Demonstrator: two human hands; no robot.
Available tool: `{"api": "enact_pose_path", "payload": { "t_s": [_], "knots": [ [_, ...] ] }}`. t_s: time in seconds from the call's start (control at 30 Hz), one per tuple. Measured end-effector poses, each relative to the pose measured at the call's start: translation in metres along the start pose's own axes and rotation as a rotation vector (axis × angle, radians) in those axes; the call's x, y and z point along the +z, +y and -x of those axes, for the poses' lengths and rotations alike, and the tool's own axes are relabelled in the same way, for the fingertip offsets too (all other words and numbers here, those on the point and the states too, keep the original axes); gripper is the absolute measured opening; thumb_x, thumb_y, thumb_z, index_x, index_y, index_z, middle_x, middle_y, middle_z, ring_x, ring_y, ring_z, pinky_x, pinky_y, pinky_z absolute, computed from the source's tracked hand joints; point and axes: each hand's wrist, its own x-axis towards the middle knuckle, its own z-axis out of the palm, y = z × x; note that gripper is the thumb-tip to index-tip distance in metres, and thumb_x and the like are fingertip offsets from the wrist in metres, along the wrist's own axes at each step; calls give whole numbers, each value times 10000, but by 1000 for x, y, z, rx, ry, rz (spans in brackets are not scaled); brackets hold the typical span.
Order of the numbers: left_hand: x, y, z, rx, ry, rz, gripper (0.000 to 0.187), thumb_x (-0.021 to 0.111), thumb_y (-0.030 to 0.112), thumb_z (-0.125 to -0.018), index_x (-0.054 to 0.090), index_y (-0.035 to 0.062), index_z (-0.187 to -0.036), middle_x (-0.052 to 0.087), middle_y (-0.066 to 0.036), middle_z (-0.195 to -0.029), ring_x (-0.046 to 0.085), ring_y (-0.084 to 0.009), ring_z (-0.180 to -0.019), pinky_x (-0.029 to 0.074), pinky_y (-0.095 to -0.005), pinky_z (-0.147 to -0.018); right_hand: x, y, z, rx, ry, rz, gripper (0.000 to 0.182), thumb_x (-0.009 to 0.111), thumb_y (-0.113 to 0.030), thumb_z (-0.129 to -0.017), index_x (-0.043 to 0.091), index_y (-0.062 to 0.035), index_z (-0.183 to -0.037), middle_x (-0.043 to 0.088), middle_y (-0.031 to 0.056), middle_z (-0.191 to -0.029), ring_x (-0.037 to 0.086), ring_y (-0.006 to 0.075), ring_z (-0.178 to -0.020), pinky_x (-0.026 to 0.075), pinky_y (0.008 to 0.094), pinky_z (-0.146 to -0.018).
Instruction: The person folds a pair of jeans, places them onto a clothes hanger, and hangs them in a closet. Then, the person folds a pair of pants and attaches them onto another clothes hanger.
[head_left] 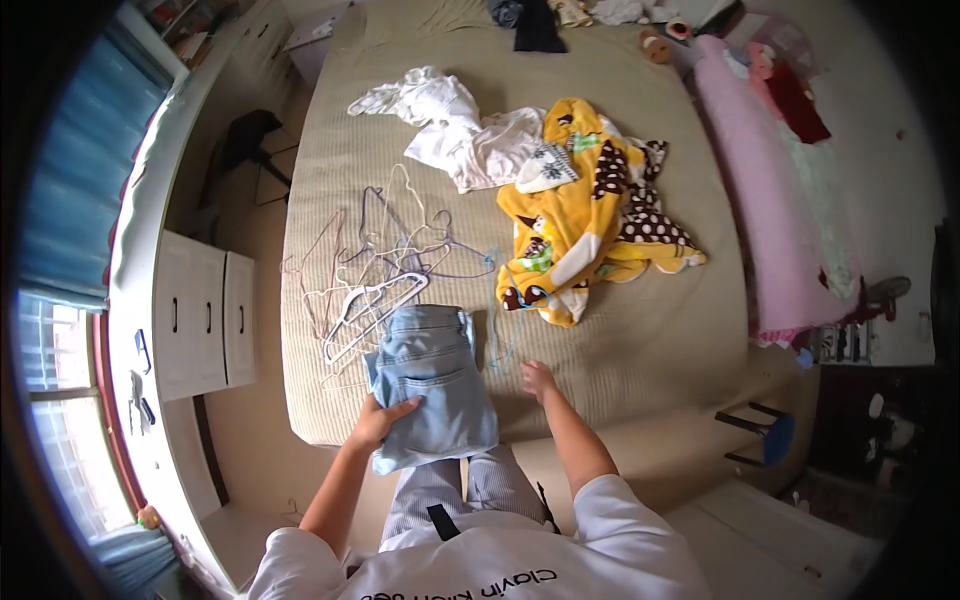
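Light-blue denim shorts [432, 385], folded over with a back pocket facing up, lie at the near edge of the bed, waistband away from me. My left hand [382, 418] grips their lower left side, thumb on top and fingers underneath. To the right of the shorts, my right hand [538, 382] is closed just above the bedcover; whatever its fingers may hold is hidden. A thin light-blue hanger [507, 340] lies just beyond that hand. Left of the waistband, a white hanger [375, 312] rests among several tangled hangers [400, 250].
A yellow patterned fleece garment [570, 225] and white clothes [460, 130] lie farther up the bed [640, 370]. White cabinets [195, 315] stand along the left, beside a dark chair [250, 140]. A blue stool [775, 440] stands on the right.
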Motion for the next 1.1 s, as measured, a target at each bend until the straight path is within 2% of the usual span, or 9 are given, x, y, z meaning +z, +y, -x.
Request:
{"api": "enact_pose_path", "payload": {
  "t_s": [0.1, 0.23, 0.33, 0.37, 0.5, 0.6, 0.73, 0.87, 1.1],
  "knots": [
    [10, -9, -19, -14, 20, 31, 383, 710, 70, -784, 557, -35, -1119, 634, -101, -1023, 619, -185, -879, 514, -322, -782, 11, -14, -32, -165, 26, 37, 912, 717, -398, -758, 208, -36, -1424, 439, 130, -1330, 444, 245, -1172, 405, 427, -913],
    [10, -18, -37, -30, 47, 47, 415, 689, 29, -782, 521, -55, -1152, 625, -130, -1043, 621, -216, -915, 513, -349, -821, 29, -25, -88, -210, 280, 9, 914, 749, -367, -740, 249, 58, -1377, 465, 185, -1278, 463, 243, -1156, 377, 338, -952],
    [6, -26, -44, -49, 80, 62, 390, 674, -1, -781, 526, -48, -1139, 627, -131, -1040, 622, -223, -919, 515, -350, -818, 29, -42, -103, -153, 162, 21, 862, 733, -378, -755, 299, 64, -1354, 471, 177, -1271, 471, 223, -1151, 378, 332, -949],
    [6, -28, -45, -58, 100, 91, 386, 671, -6, -781, 528, -44, -1138, 629, -129, -1035, 622, -224, -920, 515, -351, -818, 35, -35, -119, -284, 246, 129, 598, 660, -332, -829, 451, 50, -1238, 563, 154, -1135, 560, 207, -1029, 417, 327, -899],
    [4, -32, -42, -77, 151, 162, 426, 698, -18, -754, 535, -31, -1147, 626, -106, -1053, 611, -203, -929, 507, -336, -818, 37, -40, -117, -339, 28, -52, 213, 474, -213, -939, 569, -26, -903, 604, 53, -758, 596, 152, -630, 493, 292, -636],
    [-3, -35, -38, -54, 130, 124, 494, 738, -9, -720, 528, -26, -1166, 615, -92, -1085, 585, -193, -975, 475, -336, -865, 29, -54, -99, -306, 66, -114, 214, 446, -226, -944, 561, -52, -897, 570, 33, -738, 535, 135, -569, 490, 281, -577],
    [-10, -38, -35, 48, 31, -8, 518, 764, 17, -698, 544, -2, -1166, 615, -66, -1093, 563, -174, -1004, 443, -328, -904, 20, -80, -52, -825, 218, 356, 249, 434, -221, -927, 562, -24, -845, 559, 61, -708, 522, 181, -576, 449, 316, -603],
    [-6, -19, -25, 160, -61, -206, 512, 769, 31, -684, 564, 8, -1152, 621, -60, -1087, 562, -165, -992, 427, -319, -911, 11, -128, 29, -855, 74, 514, 226, 444, -212, -900, 574, -31, -867, 616, 168, -781, 593, 349, -769, 443, 360, -660],
    [-17, 4, 10, 110, -308, -310, 578, 778, 29, -646, 545, -13, -1173, 619, -70, -1103, 551, -167, -1001, 409, -315, -923, 12, -224, 174, -968, -273, 455, 158, 500, -131, -923, 569, -4, -858, 548, 48, -710, 508, 111, -668, 414, 242, -653]
  ]
}}
